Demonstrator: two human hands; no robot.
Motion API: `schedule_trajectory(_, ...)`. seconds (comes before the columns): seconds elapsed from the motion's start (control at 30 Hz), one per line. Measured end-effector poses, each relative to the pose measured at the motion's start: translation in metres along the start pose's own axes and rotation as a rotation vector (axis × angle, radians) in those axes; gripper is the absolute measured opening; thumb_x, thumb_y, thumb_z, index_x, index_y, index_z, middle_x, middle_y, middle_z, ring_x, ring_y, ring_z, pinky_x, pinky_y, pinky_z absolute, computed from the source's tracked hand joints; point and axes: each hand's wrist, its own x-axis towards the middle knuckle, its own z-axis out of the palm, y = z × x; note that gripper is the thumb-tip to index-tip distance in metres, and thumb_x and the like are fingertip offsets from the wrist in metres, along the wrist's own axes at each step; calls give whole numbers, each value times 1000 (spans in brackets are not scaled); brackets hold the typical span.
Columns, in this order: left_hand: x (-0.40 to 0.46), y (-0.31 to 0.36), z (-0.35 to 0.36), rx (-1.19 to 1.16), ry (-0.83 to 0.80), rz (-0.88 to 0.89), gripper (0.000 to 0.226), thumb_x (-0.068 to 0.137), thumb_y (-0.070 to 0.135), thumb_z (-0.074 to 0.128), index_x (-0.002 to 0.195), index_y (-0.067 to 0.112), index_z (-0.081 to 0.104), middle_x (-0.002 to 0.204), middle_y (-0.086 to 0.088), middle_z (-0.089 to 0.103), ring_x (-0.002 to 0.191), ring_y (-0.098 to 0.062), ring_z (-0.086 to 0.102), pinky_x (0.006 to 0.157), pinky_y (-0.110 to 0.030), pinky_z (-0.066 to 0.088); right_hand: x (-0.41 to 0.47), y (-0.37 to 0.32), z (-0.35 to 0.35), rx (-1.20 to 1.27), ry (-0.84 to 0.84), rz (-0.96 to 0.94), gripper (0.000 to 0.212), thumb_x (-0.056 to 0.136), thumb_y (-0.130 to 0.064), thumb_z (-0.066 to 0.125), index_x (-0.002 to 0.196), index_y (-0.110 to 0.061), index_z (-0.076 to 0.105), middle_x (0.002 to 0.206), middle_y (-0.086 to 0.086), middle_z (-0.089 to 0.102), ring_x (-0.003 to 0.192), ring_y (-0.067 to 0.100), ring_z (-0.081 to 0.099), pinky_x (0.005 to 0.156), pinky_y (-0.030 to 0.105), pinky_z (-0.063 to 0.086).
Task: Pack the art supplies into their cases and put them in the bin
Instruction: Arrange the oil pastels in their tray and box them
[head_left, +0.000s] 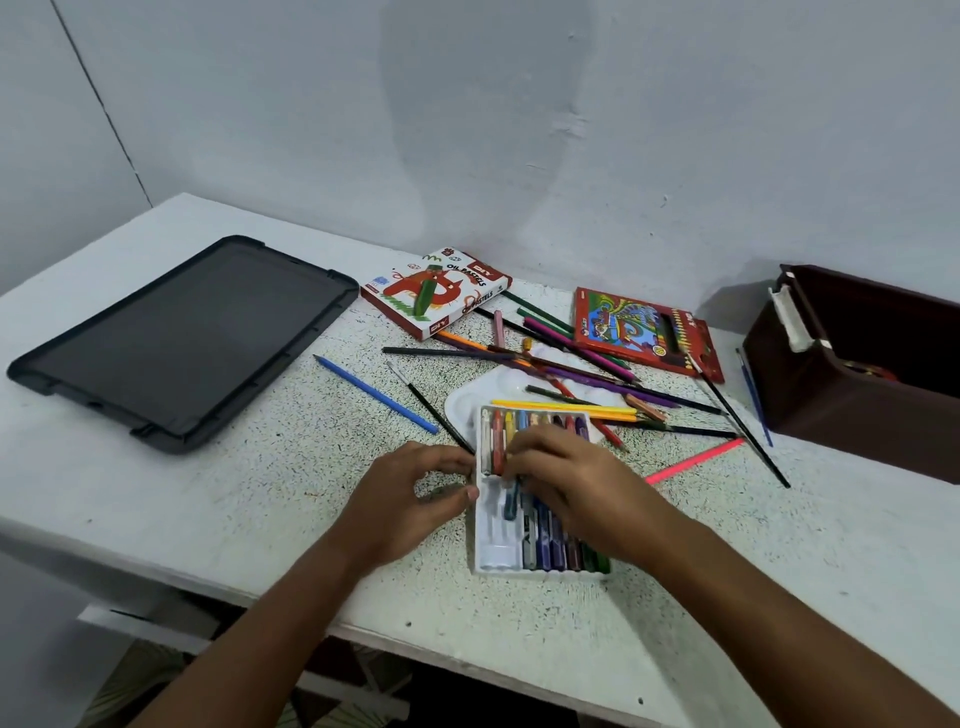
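Both hands are down at the white pastel tray (485, 564) near the table's (260, 519) front edge, close together but not touching each other. The left hand (415, 499) pinches the tray's left rim between thumb and fingers, steadying it. The right hand (566, 483) lies across the tray's middle, fingers curled over the pastels (550, 545); whether it grips one, I cannot tell.

That tray looks like thin moulded plastic: light, bendy, likely to skid or buckle if lifted by one corner, so better held by both long edges. The pastels are soft and waxy, likely to snap or smear; take them mid-length, gently.

Beyond the tray lies a white palette (462, 402) under a loose heap of pencils (571, 364) and brushes. The pastel box (434, 293) and pencil box (644, 330) sit farther back. The dark bin (852, 410) stands at the right, its lid (182, 338) lying flat at the left.
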Motion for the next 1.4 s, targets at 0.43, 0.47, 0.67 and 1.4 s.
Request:
schedule_trajectory(0.43,-3,3,-2,36,-30,9,34,74,45,68,106,34,69,96,26,64,93,4,61,83,-24,49,-15,-11,9,-92,-73,-118,29,78,-3,73,105,-11,72,115,6,66,104,21,59,80,32,54)
schedule_trajectory(0.47,-3,3,-2,38,-34,12,34,75,46,67,106,34,68,96,26,64,94,4,61,83,-24,49,-15,-11,9,-98,-76,-124,27,80,-5,71,106,-12,72,115,5,66,104,19,58,81,32,53)
schedule_trajectory(0.67,-3,3,-2,31,-43,8,34,75,47,69,106,35,68,97,25,64,94,4,60,82,-21,47,-20,-10,10,15,-66,-6,32,92,-32,48,116,-22,66,122,-6,60,111,14,46,91,25,41)
schedule_trajectory(1.4,-3,2,-1,-3,-31,-28,38,71,53,68,104,34,70,96,19,67,93,2,63,84,-23,50,1,-9,-1,245,-61,336,47,85,-37,68,128,-31,51,110,-14,53,99,4,47,83,23,42)
